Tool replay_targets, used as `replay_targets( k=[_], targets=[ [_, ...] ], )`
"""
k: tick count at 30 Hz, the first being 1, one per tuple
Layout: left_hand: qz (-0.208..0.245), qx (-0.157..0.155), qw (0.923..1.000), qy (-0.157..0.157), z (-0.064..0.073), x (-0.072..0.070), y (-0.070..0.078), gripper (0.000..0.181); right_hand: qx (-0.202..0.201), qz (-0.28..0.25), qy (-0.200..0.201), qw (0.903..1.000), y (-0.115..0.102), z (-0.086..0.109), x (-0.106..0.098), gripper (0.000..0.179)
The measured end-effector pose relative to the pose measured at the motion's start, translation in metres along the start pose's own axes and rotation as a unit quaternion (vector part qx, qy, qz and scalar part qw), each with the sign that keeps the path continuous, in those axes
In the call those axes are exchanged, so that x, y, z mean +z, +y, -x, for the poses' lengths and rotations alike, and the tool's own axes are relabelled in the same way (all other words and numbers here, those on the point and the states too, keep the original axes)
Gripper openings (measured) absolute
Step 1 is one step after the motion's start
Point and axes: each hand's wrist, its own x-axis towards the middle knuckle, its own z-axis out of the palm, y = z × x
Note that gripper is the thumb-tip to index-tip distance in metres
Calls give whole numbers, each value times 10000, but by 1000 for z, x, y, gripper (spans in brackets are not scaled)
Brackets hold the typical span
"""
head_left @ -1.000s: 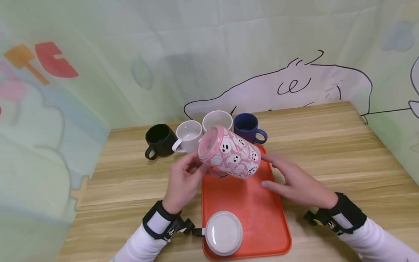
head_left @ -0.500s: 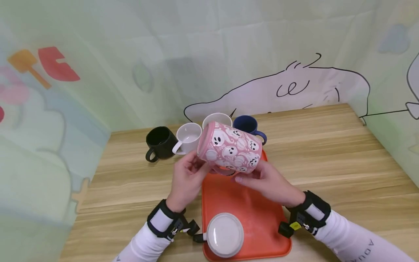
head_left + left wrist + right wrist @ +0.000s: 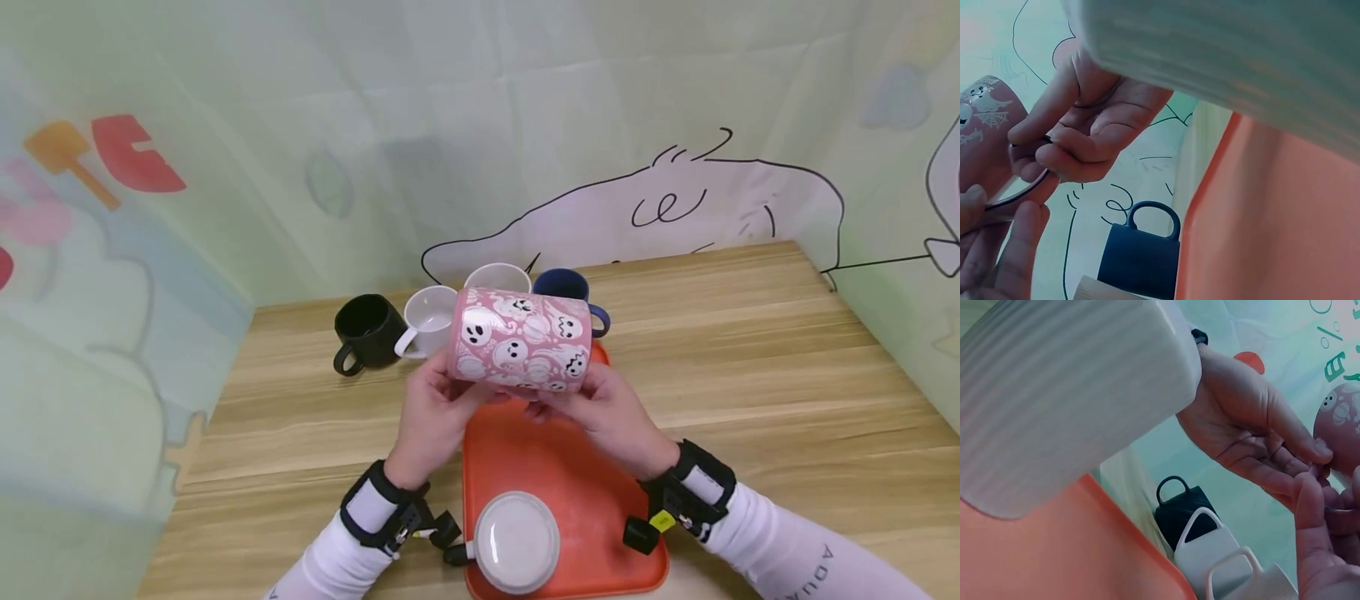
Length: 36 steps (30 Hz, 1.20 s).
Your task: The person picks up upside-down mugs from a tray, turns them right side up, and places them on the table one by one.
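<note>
A pink mug (image 3: pixel 521 342) with white ghosts lies sideways in the air over the red tray (image 3: pixel 570 467), its handle underneath. My left hand (image 3: pixel 435 408) pinches the handle near the base end. With its fingertips my right hand (image 3: pixel 611 417) pinches the same handle near the other end. In the left wrist view the dark-edged pink handle (image 3: pixel 1022 192) runs between both hands' fingers; the right hand (image 3: pixel 1094 122) shows most. From the right wrist view, part of the pink mug (image 3: pixel 1338 428) appears beyond the left hand (image 3: pixel 1235 419). The mug's opening is hidden.
A white ribbed mug (image 3: pixel 517 542) stands on the tray's near left, apparently base up. Behind the tray stand a black mug (image 3: pixel 369 329), a small white mug (image 3: pixel 431 321), a larger white mug (image 3: pixel 497 277) and a blue mug (image 3: pixel 561 284). A fabric wall (image 3: pixel 375 125) rises behind.
My right hand has come in from the right and taken hold of the pink mug's handle. The mug has turned level, and its base is out of sight.
</note>
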Motion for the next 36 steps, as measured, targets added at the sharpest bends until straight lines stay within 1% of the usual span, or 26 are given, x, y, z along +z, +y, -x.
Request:
replay_targets(
  k=[4,7,9,12,14,17,21,25,31,34,36],
  targets=[
    [117,-177,9996,-191,-1,-1,2,37,-217,60,9,9997,2,1,-4,29],
    [127,-313,9988,-347,-1,-2,5,38,-262,159,141,9994,0,1,-8,25],
    [46,-359,9986,-374,-1,-5,6,38,-271,249,267,9990,-3,1,-12,23],
    [-112,-403,9986,-315,0,-9,9,39,-320,425,402,9978,-9,2,-18,22],
    [-242,-449,9985,-218,1,-12,10,37,-435,467,442,9970,-13,3,-23,20],
    [-456,-488,9977,-136,2,-16,11,34,-547,636,500,9952,-19,3,-31,24],
    [-695,-461,9965,-70,5,-22,11,33,-727,801,699,9917,-27,5,-42,27],
    [-888,-387,9953,49,7,-30,12,32,-992,806,848,9882,-33,7,-51,26],
    [-1093,-281,9934,200,9,-42,14,35,-1216,793,1126,9830,-41,11,-65,24],
    [-1294,-255,9910,243,11,-47,15,38,-1329,705,1145,9820,-45,13,-73,23],
    [-1459,-269,9885,283,13,-50,16,39,-1367,743,1200,9805,-48,14,-79,23]
  ],
)
